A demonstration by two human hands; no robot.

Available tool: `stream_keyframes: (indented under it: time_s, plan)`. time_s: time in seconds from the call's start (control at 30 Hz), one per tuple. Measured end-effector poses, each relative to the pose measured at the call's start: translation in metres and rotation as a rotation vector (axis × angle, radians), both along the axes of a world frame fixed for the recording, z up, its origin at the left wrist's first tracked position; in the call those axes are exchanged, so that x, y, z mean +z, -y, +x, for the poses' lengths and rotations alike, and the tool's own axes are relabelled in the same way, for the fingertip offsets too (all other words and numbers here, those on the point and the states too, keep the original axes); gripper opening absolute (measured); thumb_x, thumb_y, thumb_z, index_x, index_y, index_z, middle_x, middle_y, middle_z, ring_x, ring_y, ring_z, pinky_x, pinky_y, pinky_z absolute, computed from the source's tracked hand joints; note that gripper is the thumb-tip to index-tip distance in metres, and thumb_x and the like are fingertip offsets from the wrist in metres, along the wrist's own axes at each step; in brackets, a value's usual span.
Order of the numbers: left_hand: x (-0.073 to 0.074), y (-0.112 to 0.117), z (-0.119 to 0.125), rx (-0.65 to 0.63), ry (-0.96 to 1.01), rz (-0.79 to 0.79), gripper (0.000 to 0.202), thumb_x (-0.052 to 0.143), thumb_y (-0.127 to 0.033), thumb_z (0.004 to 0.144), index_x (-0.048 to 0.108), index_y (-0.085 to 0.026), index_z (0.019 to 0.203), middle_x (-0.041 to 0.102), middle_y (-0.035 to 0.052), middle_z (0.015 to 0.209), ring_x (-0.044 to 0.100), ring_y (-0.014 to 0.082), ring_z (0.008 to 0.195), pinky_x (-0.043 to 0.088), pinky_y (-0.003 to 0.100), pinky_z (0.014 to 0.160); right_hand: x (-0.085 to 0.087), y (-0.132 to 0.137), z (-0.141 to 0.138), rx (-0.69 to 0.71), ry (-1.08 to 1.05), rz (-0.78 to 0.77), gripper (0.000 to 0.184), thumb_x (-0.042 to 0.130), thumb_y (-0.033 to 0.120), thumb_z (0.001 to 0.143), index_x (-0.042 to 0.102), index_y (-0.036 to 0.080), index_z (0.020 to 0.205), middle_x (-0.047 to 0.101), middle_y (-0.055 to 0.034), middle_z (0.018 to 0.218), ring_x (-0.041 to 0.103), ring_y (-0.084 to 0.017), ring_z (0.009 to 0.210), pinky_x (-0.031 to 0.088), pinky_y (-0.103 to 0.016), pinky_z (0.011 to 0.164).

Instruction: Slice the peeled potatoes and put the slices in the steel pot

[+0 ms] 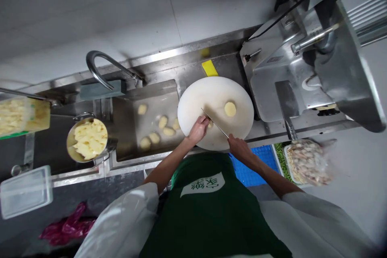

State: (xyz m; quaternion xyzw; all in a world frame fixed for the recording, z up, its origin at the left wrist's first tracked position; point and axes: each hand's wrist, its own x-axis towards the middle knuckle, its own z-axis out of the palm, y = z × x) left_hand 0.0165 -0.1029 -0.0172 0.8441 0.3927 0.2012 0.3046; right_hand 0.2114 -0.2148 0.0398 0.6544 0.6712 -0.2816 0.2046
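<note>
A round white cutting board (193, 96) lies across the sink edge and counter in front of me. My right hand (239, 150) is closed around the handle of a knife (220, 127), whose blade points up and left across the board. My left hand (198, 130) has its fingers bent together beside the blade. At its fingertips shows a small part of a pale yellow potato piece (211, 123), mostly hidden by the hand and knife. A round cut potato piece (230, 109) rests on the right half of the board, apart from both hands.
Several peeled potatoes (169, 131) lie in the sink (127, 145) to the left, under a curved faucet (99, 74). A metal pot (71, 151) heaped with potato pieces stands further left. A yellow cloth (209, 68) is behind the board; a metal machine (272, 88) is at the right.
</note>
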Motion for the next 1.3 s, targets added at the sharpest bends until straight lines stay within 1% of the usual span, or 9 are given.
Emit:
stream_keyframes:
  time_s: [0.23,0.3,0.53,0.67,0.83,0.9,1.1,1.2,1.3]
  plan:
    - [-0.007,0.002,0.0,0.016,-0.056,-0.04,0.03,0.031,-0.016,0.096,0.059,-0.017,0.106,0.053,0.0077,0.104,0.049,0.0206,0.098,0.045,0.035,0.09,0.006,-0.007,-0.004,0.005,-0.01,-0.01,0.025,0.023,0.022,0.097,0.043,0.013,0.109,0.066,-0.0134,0.084,0.066,-0.025,0.084,0.041,-0.03,0.069]
    - [-0.009,0.003,0.0,0.023,-0.036,-0.049,0.03,0.031,-0.016,0.096,0.059,-0.018,0.107,0.054,0.0076,0.104,0.049,0.0208,0.099,0.045,0.035,0.09,0.008,-0.009,-0.005,-0.004,-0.004,-0.026,0.024,0.024,0.02,0.096,0.044,0.012,0.108,0.066,-0.0141,0.086,0.066,-0.025,0.085,0.041,-0.03,0.069]
    - [-0.015,0.005,0.0,0.061,0.073,-0.037,0.03,0.032,-0.021,0.097,0.061,-0.018,0.102,0.055,0.008,0.101,0.049,0.0215,0.095,0.046,0.038,0.087,0.006,-0.014,-0.008,-0.014,-0.02,-0.024,0.026,0.023,0.024,0.097,0.045,0.013,0.107,0.066,-0.0146,0.086,0.066,-0.025,0.084,0.041,-0.031,0.069]
    - [-0.014,0.007,-0.001,0.066,0.07,-0.03,0.03,0.032,-0.021,0.098,0.061,-0.018,0.1,0.054,0.0075,0.099,0.049,0.0206,0.094,0.046,0.036,0.086,0.005,-0.015,-0.008,-0.006,-0.035,-0.007,0.031,0.02,0.028,0.098,0.045,0.014,0.108,0.066,-0.0142,0.085,0.066,-0.025,0.083,0.041,-0.031,0.07]
    - [-0.012,0.008,-0.001,0.071,0.077,-0.028,0.029,0.032,-0.024,0.099,0.06,-0.017,0.099,0.054,0.0081,0.1,0.049,0.0204,0.094,0.045,0.036,0.087,0.006,-0.015,-0.009,-0.006,-0.013,-0.054,0.031,0.021,0.026,0.097,0.045,0.012,0.11,0.066,-0.0155,0.089,0.065,-0.025,0.086,0.04,-0.03,0.073]
    - [-0.012,0.009,-0.001,0.073,0.062,-0.012,0.029,0.031,-0.025,0.099,0.059,-0.017,0.099,0.054,0.0082,0.099,0.049,0.02,0.094,0.045,0.035,0.087,0.007,-0.016,-0.01,-0.004,-0.029,-0.034,0.034,0.018,0.028,0.098,0.045,0.012,0.111,0.066,-0.0145,0.087,0.065,-0.024,0.085,0.04,-0.03,0.073]
    - [-0.013,0.009,-0.001,0.078,0.064,0.023,0.03,0.03,-0.027,0.1,0.058,-0.017,0.101,0.054,0.0083,0.101,0.049,0.0199,0.095,0.046,0.036,0.087,0.006,-0.018,-0.01,0.001,-0.014,-0.052,0.029,0.024,0.026,0.097,0.046,0.011,0.11,0.066,-0.0151,0.088,0.065,-0.024,0.086,0.039,-0.029,0.07]
    - [-0.014,0.009,-0.001,0.077,0.053,0.018,0.031,0.03,-0.027,0.1,0.058,-0.017,0.1,0.055,0.0087,0.1,0.05,0.0202,0.095,0.046,0.037,0.087,0.006,-0.016,-0.007,0.002,-0.054,-0.022,0.032,0.021,0.028,0.098,0.046,0.013,0.11,0.066,-0.0135,0.085,0.065,-0.023,0.082,0.038,-0.029,0.068]
    - [-0.013,0.009,-0.001,0.085,0.069,0.014,0.03,0.03,-0.027,0.1,0.058,-0.017,0.1,0.055,0.009,0.102,0.05,0.02,0.097,0.047,0.037,0.088,0.001,-0.018,-0.006,-0.015,-0.061,-0.034,0.034,0.02,0.029,0.098,0.047,0.012,0.108,0.065,-0.0135,0.085,0.065,-0.023,0.08,0.038,-0.029,0.067]
